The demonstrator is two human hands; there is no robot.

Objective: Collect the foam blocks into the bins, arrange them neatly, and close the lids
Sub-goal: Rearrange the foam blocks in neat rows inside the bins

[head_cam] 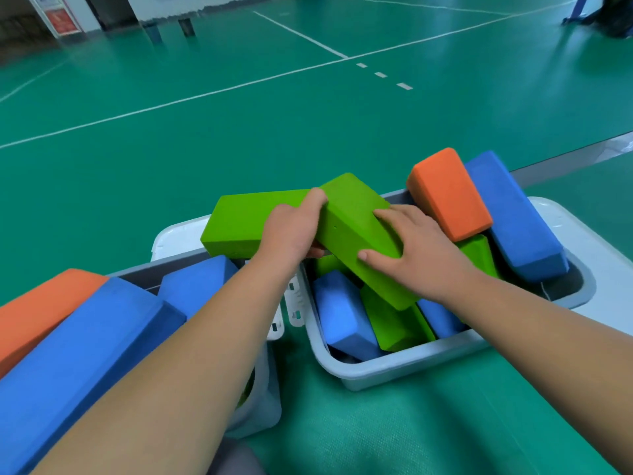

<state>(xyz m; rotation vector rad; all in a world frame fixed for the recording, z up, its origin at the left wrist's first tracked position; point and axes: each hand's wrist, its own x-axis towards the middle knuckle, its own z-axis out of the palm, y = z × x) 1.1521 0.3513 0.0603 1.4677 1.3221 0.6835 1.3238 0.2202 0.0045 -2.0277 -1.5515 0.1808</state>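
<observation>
Two grey bins stand side by side on the floor. The right bin holds blue, green and orange foam blocks piled loosely. A long green block lies slanted on top of that pile. My left hand grips its upper left edge, and my right hand presses flat on its right side. A second green block lies just behind, across the gap between the bins. The left bin carries a large blue block and an orange block. Both lids hang open.
The open white lid of the right bin lies flat at the far right; the left bin's lid shows behind the green block. An orange block and a blue block stick up over the right bin's rim. Green sports floor with white lines surrounds everything.
</observation>
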